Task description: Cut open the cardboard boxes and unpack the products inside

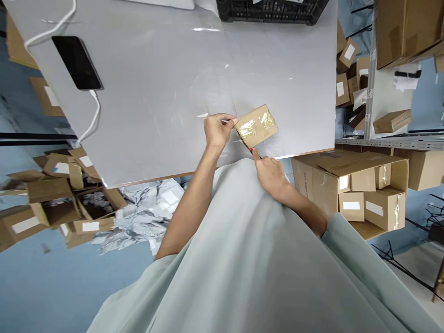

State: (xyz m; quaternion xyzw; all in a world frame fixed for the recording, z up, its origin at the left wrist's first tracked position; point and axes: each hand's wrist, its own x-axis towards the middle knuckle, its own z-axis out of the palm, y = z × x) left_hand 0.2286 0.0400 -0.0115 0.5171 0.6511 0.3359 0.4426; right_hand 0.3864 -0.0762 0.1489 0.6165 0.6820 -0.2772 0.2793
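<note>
A small brown cardboard box [257,127] with shiny clear tape across it lies near the front edge of the white table. My left hand [218,131] pinches the box at its left corner, thumb and fingers closed there. In my right hand [272,173] is a tool with a red and black handle, probably a box cutter [251,150]; most of it is hidden in the fist. Its front end meets the lower left edge of the box, where the cardboard edge looks slightly parted.
A phone [77,63] with a white cable lies at the table's left. A black plastic crate [272,11] stands at the far edge. Opened cartons [53,194] and crumpled grey packaging [149,208] lie below left. At right stands a large carton [314,180] holding several boxes, beside shelving [369,92].
</note>
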